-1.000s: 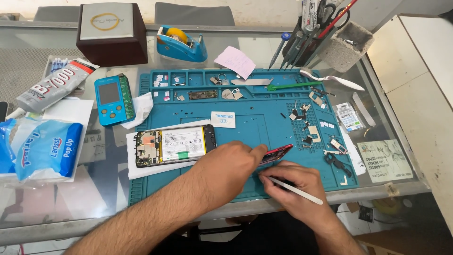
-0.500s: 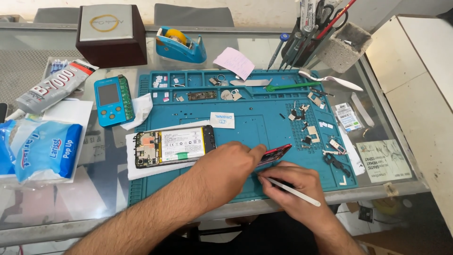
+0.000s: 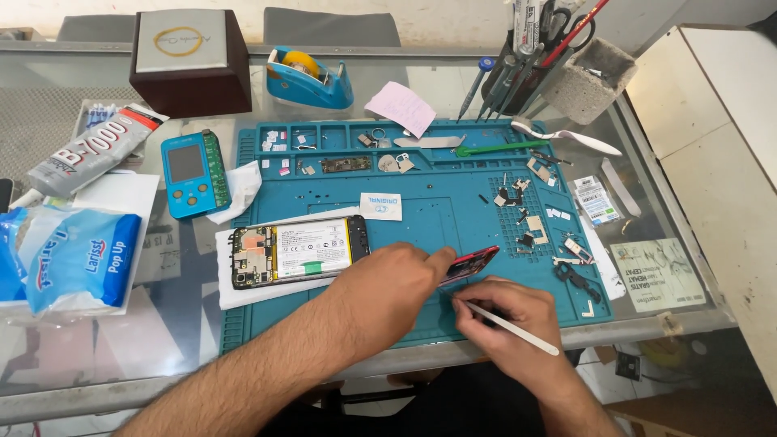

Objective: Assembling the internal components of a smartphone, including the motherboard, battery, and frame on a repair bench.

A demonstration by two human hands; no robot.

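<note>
My left hand (image 3: 388,291) rests on the blue work mat (image 3: 421,226) and pinches a small red phone part (image 3: 469,264) at its near end. My right hand (image 3: 506,320) holds a thin white stick-like tool (image 3: 510,328), its tip just below the red part. An opened phone (image 3: 298,251) with bare battery and circuit board lies on white paper to the left of my left hand.
Small metal parts and screws (image 3: 526,218) dot the mat's right side. A green pry tool (image 3: 494,148), blue tape dispenser (image 3: 309,77), brown box (image 3: 190,61), glue tube (image 3: 89,154), blue tester (image 3: 194,174), tissue pack (image 3: 69,259) and tool holder (image 3: 587,81) stand around on the glass table.
</note>
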